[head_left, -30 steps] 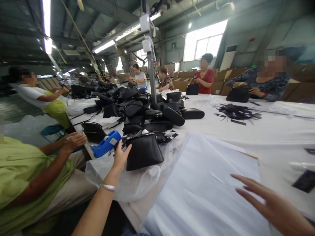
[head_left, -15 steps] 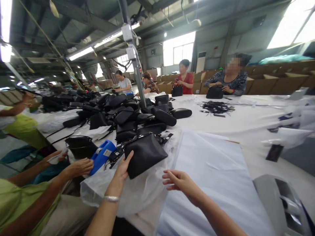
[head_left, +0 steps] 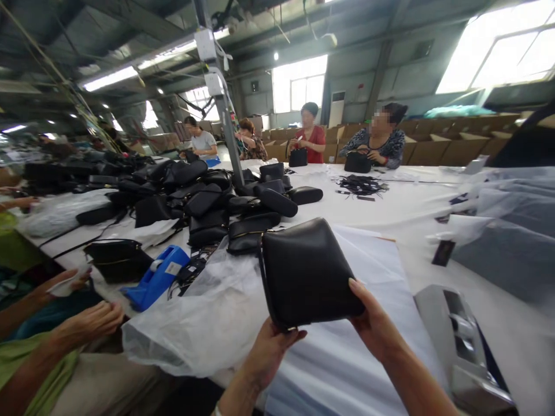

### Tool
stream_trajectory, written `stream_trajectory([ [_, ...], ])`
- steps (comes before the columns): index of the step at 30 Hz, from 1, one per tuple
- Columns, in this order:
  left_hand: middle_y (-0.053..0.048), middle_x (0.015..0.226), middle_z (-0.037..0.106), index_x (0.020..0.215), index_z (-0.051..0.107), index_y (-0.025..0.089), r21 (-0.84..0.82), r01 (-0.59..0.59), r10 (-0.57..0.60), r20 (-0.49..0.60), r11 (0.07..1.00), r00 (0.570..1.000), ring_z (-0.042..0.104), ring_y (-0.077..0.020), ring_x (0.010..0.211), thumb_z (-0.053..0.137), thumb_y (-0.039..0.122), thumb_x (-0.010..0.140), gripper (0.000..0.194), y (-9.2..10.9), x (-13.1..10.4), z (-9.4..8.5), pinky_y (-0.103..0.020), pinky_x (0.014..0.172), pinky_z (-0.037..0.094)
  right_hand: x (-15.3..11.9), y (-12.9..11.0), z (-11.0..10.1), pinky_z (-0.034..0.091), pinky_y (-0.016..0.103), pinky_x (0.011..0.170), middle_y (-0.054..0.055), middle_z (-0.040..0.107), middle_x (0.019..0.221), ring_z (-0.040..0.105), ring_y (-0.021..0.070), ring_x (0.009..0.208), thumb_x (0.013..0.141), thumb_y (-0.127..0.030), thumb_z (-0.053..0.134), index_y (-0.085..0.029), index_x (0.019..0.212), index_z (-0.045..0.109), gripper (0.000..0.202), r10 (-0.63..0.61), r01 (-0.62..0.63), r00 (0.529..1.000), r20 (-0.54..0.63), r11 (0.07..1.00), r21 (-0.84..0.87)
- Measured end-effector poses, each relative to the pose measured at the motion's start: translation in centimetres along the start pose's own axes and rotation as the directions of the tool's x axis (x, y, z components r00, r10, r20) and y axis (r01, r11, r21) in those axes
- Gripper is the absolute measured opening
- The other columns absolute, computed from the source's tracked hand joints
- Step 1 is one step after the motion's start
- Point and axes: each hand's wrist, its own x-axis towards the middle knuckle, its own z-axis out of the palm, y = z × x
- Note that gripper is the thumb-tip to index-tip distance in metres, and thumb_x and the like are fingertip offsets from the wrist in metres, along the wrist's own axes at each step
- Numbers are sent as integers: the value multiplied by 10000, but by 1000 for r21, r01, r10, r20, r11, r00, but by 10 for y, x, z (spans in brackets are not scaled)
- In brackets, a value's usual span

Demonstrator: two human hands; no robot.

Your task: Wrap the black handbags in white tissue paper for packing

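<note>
Black bag (head_left: 307,271) is up between your hands, over the white sheet (head_left: 384,260), broad side facing you, tilted; long axis unclear (looks nearly square). Neither hand nearer, both touching. Your left hand (head_left: 273,349) grips its lower-left corner from below; your right hand (head_left: 376,319), angled in, clasps the lower-right edge, thumb on front, other fingers hidden.

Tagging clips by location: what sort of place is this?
Probably a bag factory's finishing or packing floor: the held smooth black leather-look handbag resembles those in a large heap of black bags on the long white-covered table, and brown cardboard boxes line the far side.
</note>
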Motion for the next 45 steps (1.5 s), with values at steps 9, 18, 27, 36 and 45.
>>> stream_trajectory([
  [9,-94,1130,731,1076,717,134,-301,238,-198,158,924,967,601,-278,1194,695,346,814,338,3,45,14,-437,1112,397,-29,-14,-88,605,267,673,18,781,906,720,220,814,755,-358,756,-211,878,760,191,277,-240,941,-193,951,193],
  [18,-52,1491,484,1438,423,342,-262,34,26,222,964,975,452,-269,1365,629,181,871,625,28,24,-6,-465,1084,408,-18,-16,-143,584,258,677,28,778,937,716,212,810,775,-361,734,-209,862,748,176,319,-300,915,-247,947,114],
  [27,-108,1405,569,1037,669,217,215,-27,12,71,976,997,388,-325,1406,774,333,774,306,26,9,-34,-505,1177,251,5,-13,-135,514,287,711,54,740,1073,660,238,949,818,-576,648,-205,1070,726,455,180,-235,968,-178,897,-374],
  [36,-90,1148,735,939,749,189,497,170,-46,-252,851,967,586,-322,1230,838,487,617,447,26,13,-62,-455,1128,382,21,-10,-131,454,377,929,41,732,1042,626,278,1043,829,-603,584,-242,993,743,427,-205,-23,965,-164,557,-830],
  [45,-76,1392,575,1383,524,279,882,-2,507,-270,472,819,599,-345,1181,669,481,798,636,58,-4,-54,-549,1079,423,39,-18,-129,488,358,868,36,750,945,669,261,938,876,-550,540,-236,916,741,375,-268,84,963,-19,369,-925],
])
